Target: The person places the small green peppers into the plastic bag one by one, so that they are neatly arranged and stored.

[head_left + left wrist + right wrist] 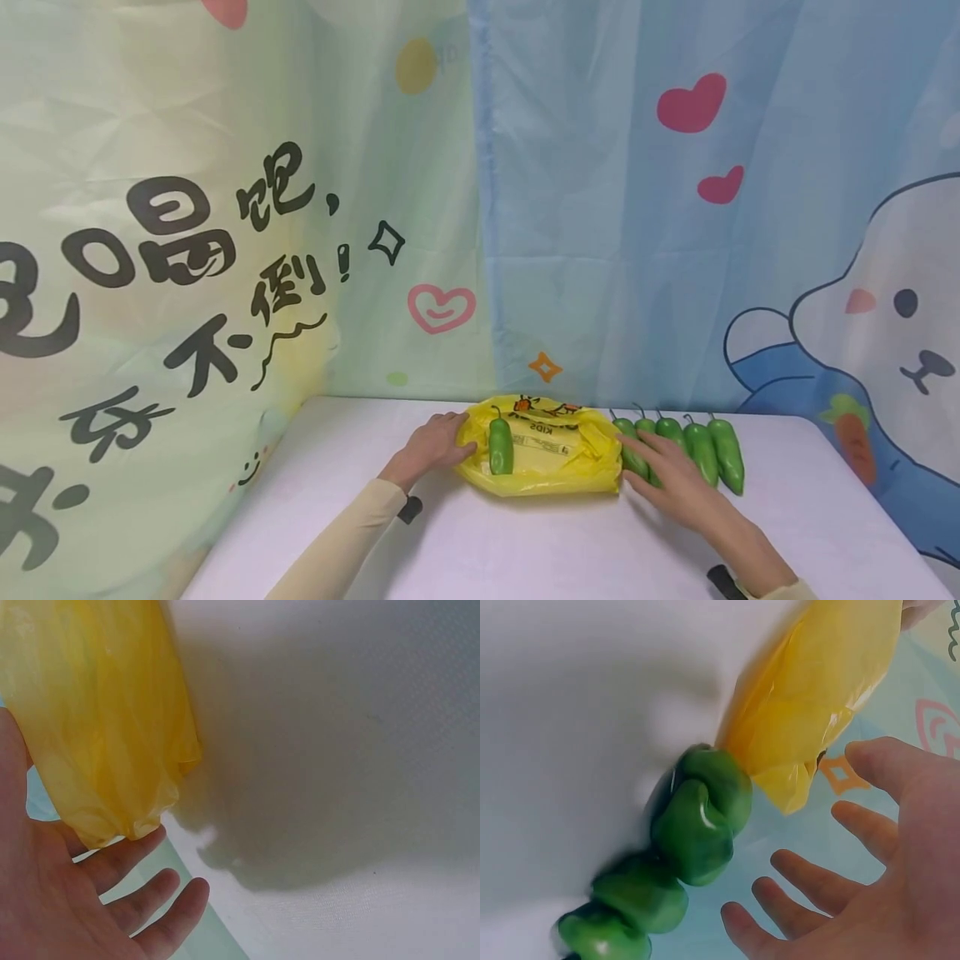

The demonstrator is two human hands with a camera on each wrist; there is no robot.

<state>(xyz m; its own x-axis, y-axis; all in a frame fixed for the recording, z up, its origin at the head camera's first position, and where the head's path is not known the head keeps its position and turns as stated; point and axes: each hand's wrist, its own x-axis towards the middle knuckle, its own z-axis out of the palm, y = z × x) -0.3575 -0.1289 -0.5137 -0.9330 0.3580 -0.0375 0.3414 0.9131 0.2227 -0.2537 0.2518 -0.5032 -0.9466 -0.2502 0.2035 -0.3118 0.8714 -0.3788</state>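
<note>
A yellow plastic bag [592, 481] with dark print lies on the table, its mouth spread wide. One green pepper [501, 447] lies within the bag's opening, towards its left side. My left hand [431, 448] is at the bag's left end; in the left wrist view its fingers [161, 896] are spread, and the bag's edge touches them. My right hand [675, 479] hovers by the bag's right end, fingers loose and apart, in front of a row of green peppers [726, 454]. The right wrist view shows a gap between that hand and both bag and peppers.
The peppers lie side by side right of the bag, several of them, partly covered by the right hand in the head view. A white table [525, 550] carries everything. Behind it hangs a printed curtain [555, 208], with another printed cloth [150, 333] at the left.
</note>
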